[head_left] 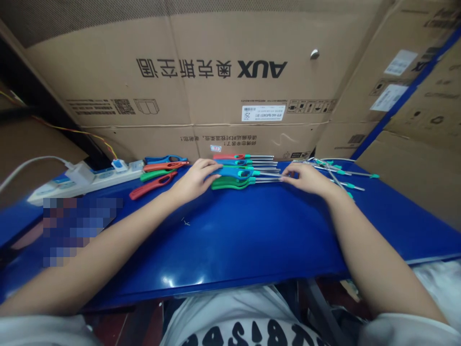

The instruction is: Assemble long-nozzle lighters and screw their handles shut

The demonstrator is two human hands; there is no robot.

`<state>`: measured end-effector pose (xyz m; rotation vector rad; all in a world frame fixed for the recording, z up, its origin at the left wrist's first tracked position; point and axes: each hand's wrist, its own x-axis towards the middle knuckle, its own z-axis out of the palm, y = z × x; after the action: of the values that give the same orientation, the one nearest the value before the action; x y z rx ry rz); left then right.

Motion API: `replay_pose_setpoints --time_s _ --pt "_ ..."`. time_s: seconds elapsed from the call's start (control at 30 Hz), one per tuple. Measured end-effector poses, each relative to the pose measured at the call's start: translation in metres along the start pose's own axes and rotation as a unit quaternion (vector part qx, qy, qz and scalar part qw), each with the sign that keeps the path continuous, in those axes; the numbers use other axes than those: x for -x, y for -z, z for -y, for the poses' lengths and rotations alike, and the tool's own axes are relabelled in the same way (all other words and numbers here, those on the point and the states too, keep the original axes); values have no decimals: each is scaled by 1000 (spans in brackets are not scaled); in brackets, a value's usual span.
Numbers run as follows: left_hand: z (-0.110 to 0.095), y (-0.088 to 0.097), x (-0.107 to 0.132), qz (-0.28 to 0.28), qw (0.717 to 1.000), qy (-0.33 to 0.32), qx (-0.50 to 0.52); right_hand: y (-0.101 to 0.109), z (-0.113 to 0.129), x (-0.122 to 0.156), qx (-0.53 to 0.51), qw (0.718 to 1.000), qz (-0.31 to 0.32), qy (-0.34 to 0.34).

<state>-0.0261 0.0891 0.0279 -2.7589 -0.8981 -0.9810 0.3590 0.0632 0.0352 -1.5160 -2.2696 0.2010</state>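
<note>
A row of long-nosed lighters (242, 169) with red, blue and green handles and metal tubes lies side by side on the blue table (252, 240). My left hand (194, 179) rests on the handle end of the blue lighter (234, 172), fingers curled over it. My right hand (306, 178) pinches the metal tube ends of the same row at the right. Loose coloured handles (162, 170) in blue, orange, green and red lie to the left of my left hand. Bare metal tubes with teal tips (342, 175) are scattered behind my right hand.
A white power strip (86, 179) with plugs and wires sits at the back left. Large cardboard boxes (223, 77) wall off the back and right of the table. A blurred patch covers something at the left.
</note>
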Motion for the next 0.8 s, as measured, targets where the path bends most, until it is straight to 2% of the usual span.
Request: replay_pose_setpoints --time_s 0.07,0.13,0.37,0.8 --pt "0 -3 0 -9 1000 23 16 -3 -6 -3 12 999 -48 9" --pt "-1 -7 2 -15 998 48 36 -7 -11 -6 24 997 -65 15" --pt "0 -18 10 -22 993 90 70 -20 -18 -8 45 998 -35 19" --pt "-3 -17 9 -33 989 118 78 -26 -19 -10 32 999 -21 11"
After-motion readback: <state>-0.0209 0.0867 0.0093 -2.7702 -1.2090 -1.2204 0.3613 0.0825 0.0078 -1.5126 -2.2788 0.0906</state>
